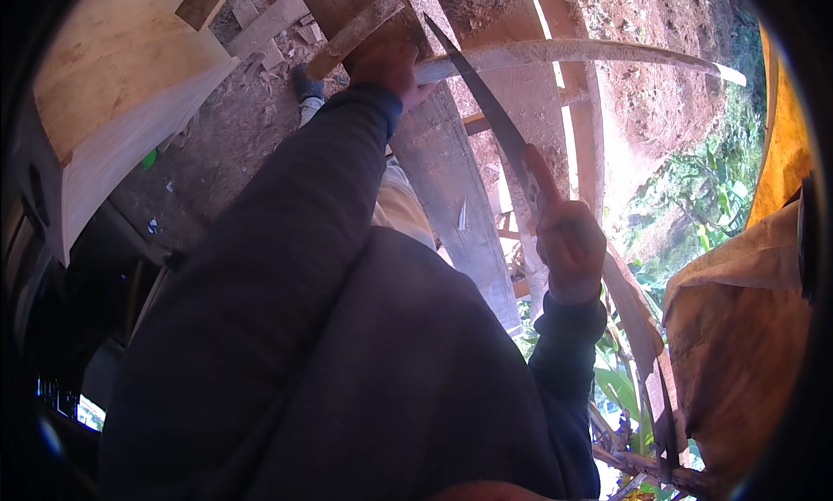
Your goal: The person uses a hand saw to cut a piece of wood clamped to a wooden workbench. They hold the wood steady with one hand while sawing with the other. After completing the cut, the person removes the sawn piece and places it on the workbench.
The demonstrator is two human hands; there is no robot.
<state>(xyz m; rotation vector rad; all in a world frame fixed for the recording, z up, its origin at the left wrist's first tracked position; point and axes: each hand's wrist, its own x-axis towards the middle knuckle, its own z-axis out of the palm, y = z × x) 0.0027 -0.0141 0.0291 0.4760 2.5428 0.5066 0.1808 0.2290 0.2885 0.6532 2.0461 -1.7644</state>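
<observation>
Bench (pixel 447 167) of rough wooden planks, set side by side with open gaps between. Directly on it: one long pale wooden strip (pixel 573 52), laid crosswise, right end projecting past the outermost board; one small light sliver (pixel 462 216), lying on the grey plank (pixel 482 256) nearest the body. Below, at left, brown earth floor (pixel 204 184), strewn with flat wood offcuts (pixel 276 22) and chips.

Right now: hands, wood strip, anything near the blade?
Right hand grips handsaw. Left hand at left end of long wood strip. Handsaw crosses strip in view, contact unclear; left hand close by.
</observation>
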